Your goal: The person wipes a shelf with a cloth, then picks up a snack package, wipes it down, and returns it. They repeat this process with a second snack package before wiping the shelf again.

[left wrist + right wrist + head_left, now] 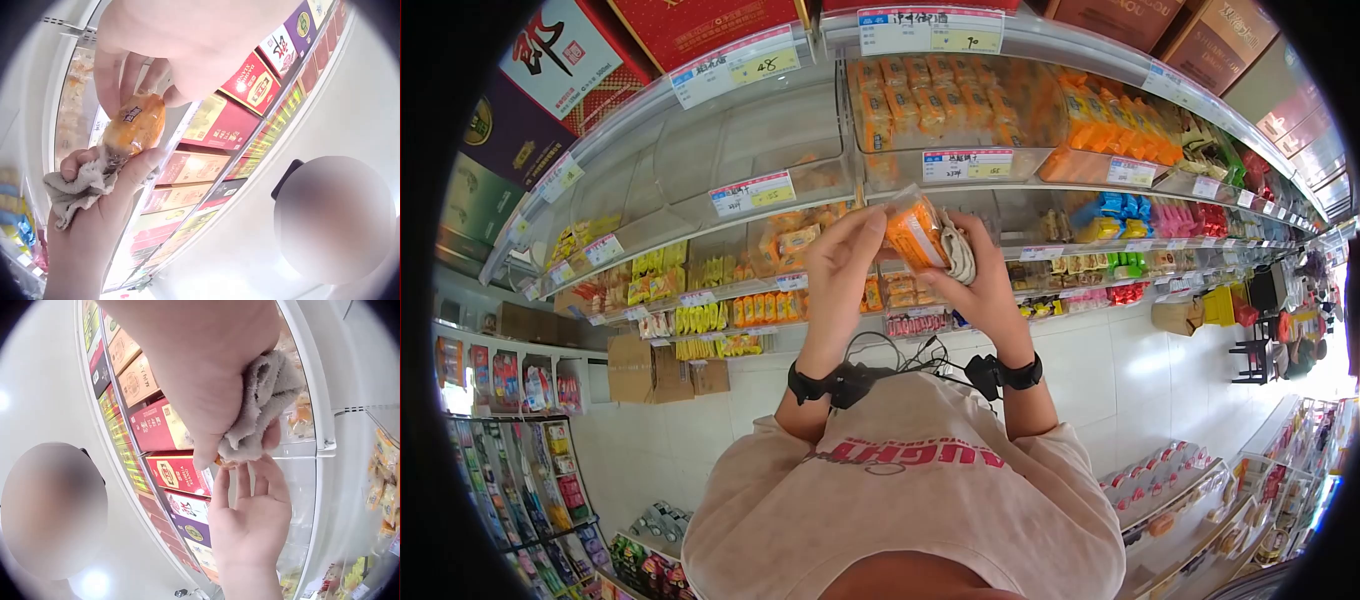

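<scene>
One wrist view seemingly hides packet [913, 238] behind cloth [256, 406].

Head view forward-down; wrist views close, upward, sharing the cloth [961, 254].

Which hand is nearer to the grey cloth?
Right. The right hand grips the grey cloth against the orange packet; the left hand pinches the packet's other side.

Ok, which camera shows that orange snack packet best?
The left wrist view: the orange packet shows close up, label facing the camera, pinched by the left hand above the right hand and its cloth. The head view shows it small between both hands; the right wrist view, only an orange sliver behind the cloth.
</scene>
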A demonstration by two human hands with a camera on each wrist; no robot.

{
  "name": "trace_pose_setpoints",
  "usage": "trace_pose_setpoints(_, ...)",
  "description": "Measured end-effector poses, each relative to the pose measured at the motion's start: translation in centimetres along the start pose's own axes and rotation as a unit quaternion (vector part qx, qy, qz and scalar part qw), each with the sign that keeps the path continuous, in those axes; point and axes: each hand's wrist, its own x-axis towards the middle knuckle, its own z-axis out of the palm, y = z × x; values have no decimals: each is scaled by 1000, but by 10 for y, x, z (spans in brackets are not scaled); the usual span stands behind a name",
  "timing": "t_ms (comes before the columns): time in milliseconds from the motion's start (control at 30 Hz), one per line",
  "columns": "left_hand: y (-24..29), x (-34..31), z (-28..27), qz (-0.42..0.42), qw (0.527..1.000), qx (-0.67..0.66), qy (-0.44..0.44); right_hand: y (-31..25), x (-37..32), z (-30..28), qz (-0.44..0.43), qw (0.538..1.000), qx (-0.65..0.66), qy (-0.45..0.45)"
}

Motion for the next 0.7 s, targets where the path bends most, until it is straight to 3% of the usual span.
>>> trace_pose_setpoints(67, 0, 1, 3, -5, 999, -27, -18, 4, -2, 0, -25, 999, 23, 34)
trace_pose_setpoints(267, -4, -1, 3, 12, 999, -9, -36, -4, -6, -8, -46, 998, 36, 10)
trace_pose_setpoints(367, -2, -1, 6, 10, 1000, -8, -4, 3, -9, -6, -22, 986, 156, 60)
trace_pose_setpoints(467, -6, 5, -2, -2, 1000, 0, 16, 3, -8, -12, 46, 971, 219, 86)
trace_pose_setpoints(567, -3, 6, 0, 0, 999, 30, 20, 7, -14, -11, 135, 956, 259, 24)
trace_pose_setpoints(700, -2, 6, 1, 18, 998, 60, 18, 10, -19, 6, 86, 985, 152, -6)
